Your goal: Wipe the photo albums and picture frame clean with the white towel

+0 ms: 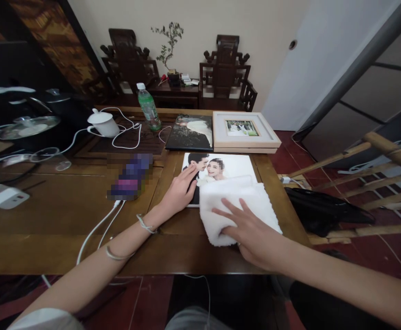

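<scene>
A wedding photo panel (233, 166) of a couple lies flat on the wooden table. My left hand (180, 190) rests on its left edge, fingers stretched out and holding nothing. A folded white towel (217, 197) covers the panel's lower right part and hangs past its near edge. My right hand (247, 224) grips the towel from above, some fingers spread over it and others tucked into its fold. Whatever lies beneath the towel is hidden.
Behind the panel lie a dark photo panel (190, 133) and a pale wooden picture frame (271, 133). To the left are a phone (130, 176) with white cables, a green bottle (148, 107), a lidded white cup (104, 123) and pots (31, 128). A wooden rack (386, 156) stands right.
</scene>
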`<state>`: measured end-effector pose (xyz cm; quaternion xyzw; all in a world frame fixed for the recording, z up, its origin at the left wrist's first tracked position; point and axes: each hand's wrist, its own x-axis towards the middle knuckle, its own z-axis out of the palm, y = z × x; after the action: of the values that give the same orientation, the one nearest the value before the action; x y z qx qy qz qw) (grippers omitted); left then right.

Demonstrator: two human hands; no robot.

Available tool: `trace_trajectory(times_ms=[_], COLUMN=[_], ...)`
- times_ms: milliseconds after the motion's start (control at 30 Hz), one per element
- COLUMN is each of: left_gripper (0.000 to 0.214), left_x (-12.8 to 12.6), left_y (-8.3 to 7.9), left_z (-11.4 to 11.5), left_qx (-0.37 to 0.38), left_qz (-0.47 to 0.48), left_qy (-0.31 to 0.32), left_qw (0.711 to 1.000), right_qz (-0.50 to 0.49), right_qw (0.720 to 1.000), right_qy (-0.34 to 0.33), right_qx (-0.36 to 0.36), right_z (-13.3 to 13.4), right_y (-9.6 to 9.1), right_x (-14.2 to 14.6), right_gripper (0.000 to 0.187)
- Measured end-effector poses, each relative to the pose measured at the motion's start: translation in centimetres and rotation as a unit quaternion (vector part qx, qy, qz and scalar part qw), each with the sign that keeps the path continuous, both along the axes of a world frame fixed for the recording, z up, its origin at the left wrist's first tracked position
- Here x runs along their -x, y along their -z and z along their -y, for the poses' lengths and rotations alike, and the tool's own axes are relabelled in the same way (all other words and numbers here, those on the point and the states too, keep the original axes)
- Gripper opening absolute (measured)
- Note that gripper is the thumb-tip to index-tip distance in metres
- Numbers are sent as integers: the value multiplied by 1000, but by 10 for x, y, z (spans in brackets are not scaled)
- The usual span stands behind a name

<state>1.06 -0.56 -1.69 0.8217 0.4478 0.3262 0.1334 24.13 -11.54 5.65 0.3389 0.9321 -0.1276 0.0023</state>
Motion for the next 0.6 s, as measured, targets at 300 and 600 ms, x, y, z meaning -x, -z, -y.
trace_trajectory(times_ms=[300,600], left_gripper=[46,44], left_x=[1,2], left_y=[2,0], left_z=[-2,-2], left_qx=[-10,-19], left_qz=[3,15], left_qy=[10,22], left_qw=[1000,999], right_qz=[-24,-65], right_qw=[998,995], right_qy=[48,70], right_qx=[-12,-25], right_z=[-79,-153], right_y=[-9,-12], right_x=[9,24], right_gripper=[56,40])
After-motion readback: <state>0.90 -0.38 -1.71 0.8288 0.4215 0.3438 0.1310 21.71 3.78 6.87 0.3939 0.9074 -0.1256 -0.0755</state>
